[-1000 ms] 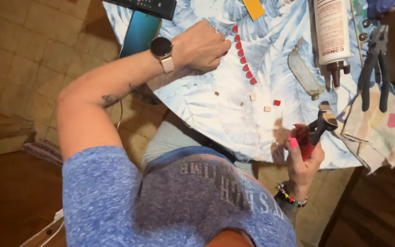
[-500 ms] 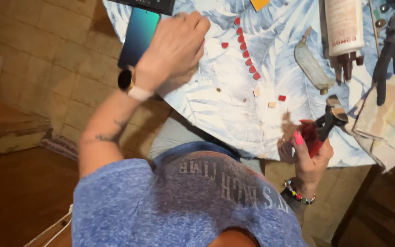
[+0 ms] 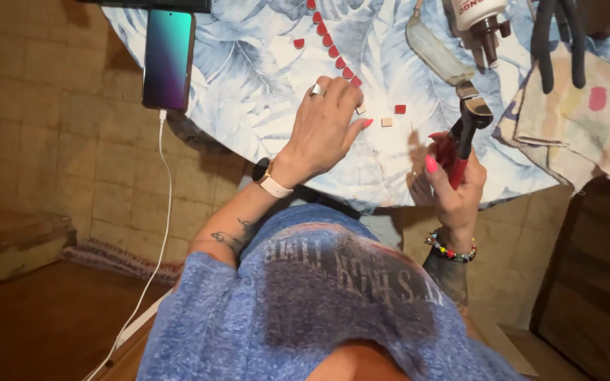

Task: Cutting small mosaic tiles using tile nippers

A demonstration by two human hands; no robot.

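**As the left hand comes back from the phone, it settles on the loose tiles**

While the right hand [image 3: 453, 190] has kept its place at the table's [image 3: 248, 106] near edge, the left hand [image 3: 323, 127] has moved. Half a second ago it lay far over by the phone [image 3: 168, 56]. Now it rests at the near end of the red tile row [image 3: 333, 49]. The phone lies alone on its cable [image 3: 160, 212], well apart from both hands.

The left fingers are bent and held close together, tips down on the leaf-print cover. Only the little finger [image 3: 366, 123] stretches out to the side. A pale tile [image 3: 361, 110] shows just at the fingertips; whether they pinch it or only touch it, I cannot tell. A beige tile [image 3: 387, 122] and a loose red tile [image 3: 400, 109] lie just beside that hand, between the two hands.

The right fingers are wrapped round the red handles of the nippers [image 3: 464, 137], held upright with the head pointing away from the body. The jaws look nearly closed, and nothing can be made out between them.

So the work sits again with the small tiles: the free hand is at the pieces and the tool stays raised near them. A patterned cloth [image 3: 580, 120] and black-handled pliers [image 3: 559, 42] lie to the right, untouched.
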